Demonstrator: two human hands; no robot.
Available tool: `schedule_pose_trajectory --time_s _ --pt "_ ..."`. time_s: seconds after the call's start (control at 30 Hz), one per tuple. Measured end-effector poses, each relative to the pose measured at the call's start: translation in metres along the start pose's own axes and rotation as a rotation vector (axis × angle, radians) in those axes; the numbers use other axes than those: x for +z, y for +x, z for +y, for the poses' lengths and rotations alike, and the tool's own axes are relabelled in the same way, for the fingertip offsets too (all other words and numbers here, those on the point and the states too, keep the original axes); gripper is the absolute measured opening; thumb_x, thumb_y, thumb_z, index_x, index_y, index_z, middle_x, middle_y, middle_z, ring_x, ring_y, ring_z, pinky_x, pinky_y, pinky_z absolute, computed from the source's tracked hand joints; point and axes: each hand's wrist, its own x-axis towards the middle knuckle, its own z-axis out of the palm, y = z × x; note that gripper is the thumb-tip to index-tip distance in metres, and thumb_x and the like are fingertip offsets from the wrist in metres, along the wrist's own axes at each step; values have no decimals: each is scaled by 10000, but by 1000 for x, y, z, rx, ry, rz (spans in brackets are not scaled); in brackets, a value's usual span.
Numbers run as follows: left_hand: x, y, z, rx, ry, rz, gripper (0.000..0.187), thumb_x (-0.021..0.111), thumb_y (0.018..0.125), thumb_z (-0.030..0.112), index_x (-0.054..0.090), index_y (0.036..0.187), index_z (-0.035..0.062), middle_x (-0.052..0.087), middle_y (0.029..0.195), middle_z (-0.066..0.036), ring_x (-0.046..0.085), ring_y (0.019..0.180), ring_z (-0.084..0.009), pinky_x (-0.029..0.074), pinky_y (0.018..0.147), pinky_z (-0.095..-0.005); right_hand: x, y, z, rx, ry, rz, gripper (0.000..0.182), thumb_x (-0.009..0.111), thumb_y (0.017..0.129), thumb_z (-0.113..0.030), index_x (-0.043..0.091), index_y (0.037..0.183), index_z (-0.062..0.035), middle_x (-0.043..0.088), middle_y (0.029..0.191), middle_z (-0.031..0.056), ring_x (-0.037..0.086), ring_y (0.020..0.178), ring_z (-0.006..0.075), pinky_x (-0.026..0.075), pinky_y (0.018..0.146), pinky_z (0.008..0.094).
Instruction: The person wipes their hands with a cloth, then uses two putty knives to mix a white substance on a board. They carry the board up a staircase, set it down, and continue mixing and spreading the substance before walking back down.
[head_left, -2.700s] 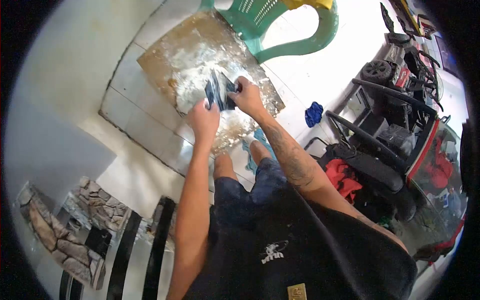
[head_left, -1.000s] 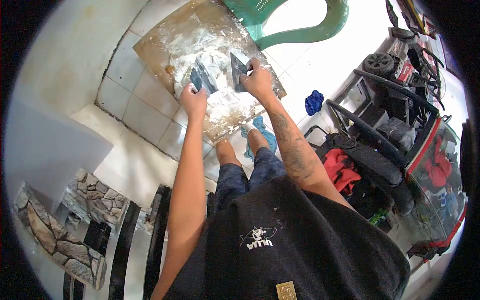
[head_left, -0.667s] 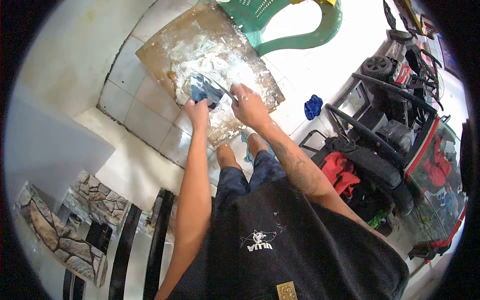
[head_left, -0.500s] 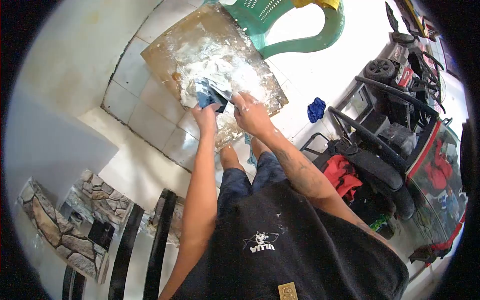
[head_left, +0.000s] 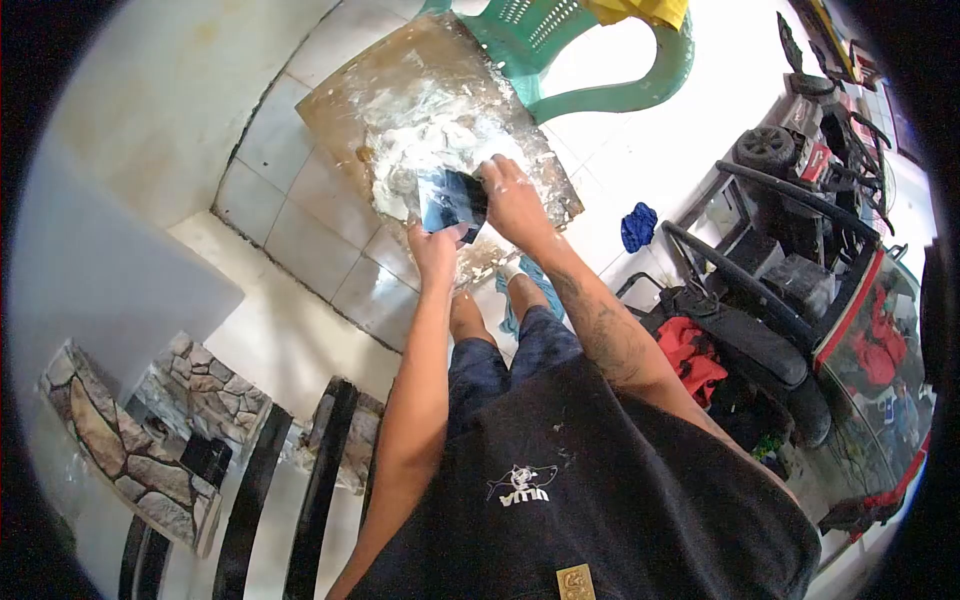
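My left hand (head_left: 437, 256) is closed on the lower edge of a dark, flat rectangular plate (head_left: 450, 203), with the thumb over its near side. The plate has a bluish sheen and some white smears. At the plate's right edge, my right hand (head_left: 513, 203) is closed on a putty knife, which the fingers and the plate now mostly hide. White specks dot the knuckles. Beneath both hands lies a brown board (head_left: 345, 95) with a thick spread of white paste (head_left: 430, 142) over its middle.
A green plastic chair (head_left: 615, 93) with a yellow cloth (head_left: 650, 12) stands beyond the board. Bunched blue cloth (head_left: 638, 228) lies on the tiled floor (head_left: 300, 215). Equipment with black bars (head_left: 770, 190) fills the right side. Stone-patterned pieces (head_left: 160, 480) and black rails (head_left: 250, 500) are lower left.
The plate has turned, showing more of its flat face. My right hand has shifted slightly up and right, and the knife blade seen earlier is now mostly hidden. The left hand moved slightly down and right.
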Motion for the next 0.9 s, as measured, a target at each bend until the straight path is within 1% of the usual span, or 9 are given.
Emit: schedule_pose_trajectory --time_s 0.1,0.23,0.27,0.37,0.4,0.53,0.67,0.87,0.9 --pt "0 2 8 -29 38 52 278 582 636 -113 557 896 -17 600 790 -74 599 657 -152 506 558 -259 -20 -1 -13 100 48 -82 253 472 701 44 487 949 -8 496 957 194 494 934 398 439 774 442" --pt "-5 16 -7 51 6 25 267 550 635 -106 570 890 -32 606 801 -73 589 648 -146 501 556 -263 -18 -23 -35 -46 8 -77 283 487 690 53 477 966 -10 502 969 186 498 960 371 438 781 448" --pt "-5 23 -15 118 71 16 246 544 629 -99 577 866 -40 608 795 -77 580 640 -146 499 564 -278 -13 -23 -36 -55 8 -122 317 500 674 59 461 984 6 502 1015 205 490 986 377 431 815 438" --pt "6 15 1 102 16 23 223 552 621 -95 584 835 -41 608 768 -73 581 647 -147 493 567 -283 -6 -4 -39 4 6 -185 324 517 663 54 457 979 9 505 1007 203 492 977 377 428 813 445" --pt "-1 21 -4 161 175 37 198 559 613 -93 593 798 -33 609 738 -70 584 627 -144 482 539 -269 9 1 -30 -52 3 -36 311 527 659 43 461 961 3 506 957 187 503 933 376 430 784 453" --pt "2 23 3 38 168 66 166 578 608 -85 589 757 -13 604 691 -59 562 544 -135 452 483 -253 18 27 -7 47 19 -107 266 517 688 22 472 948 -9 513 920 177 513 907 366 442 750 441" --pt "-6 38 -10 54 114 29 143 577 633 -55 598 769 -15 606 690 -59 563 556 -141 451 507 -263 -5 12 -19 62 47 -10 233 488 708 31 473 938 -5 517 925 180 512 914 373 441 753 443" --pt "6 40 -10 218 566 160 92 590 647 -2 593 732 -36 622 680 -100 549 572 -177 447 545 -312 13 -6 -29 43 48 -90 276 487 700 30 455 972 -4 511 958 211 508 934 396 436 778 465" --pt "3 41 -10 246 565 125 89 591 641 1 590 721 -38 622 678 -106 549 573 -178 445 551 -320 21 -1 -24 45 41 -77 278 491 696 28 453 969 -5 511 961 212 508 932 398 435 779 467"
